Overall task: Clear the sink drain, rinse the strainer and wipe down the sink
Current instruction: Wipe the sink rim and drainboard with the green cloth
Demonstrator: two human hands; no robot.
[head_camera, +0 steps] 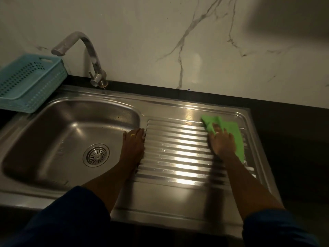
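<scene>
**One cloth, two flat hands**

One steel sink (160,104) held one blue basket (26,82) on its left rim, with one faucet (92,56) behind. The left hand (133,145) lay flat on the basin edge. The right hand (222,141), well apart, pressed one green cloth (235,132) flat on the drainboard (178,157). One strainer (96,155) sat in the drain.

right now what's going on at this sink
A person is wiping the sink's ribbed drainboard: the right hand presses a green cloth flat near its far right corner. The left hand rests flat on the ridge between the basin and drainboard. The strainer sits in place in the basin floor, and no water shows at the tap.
</scene>
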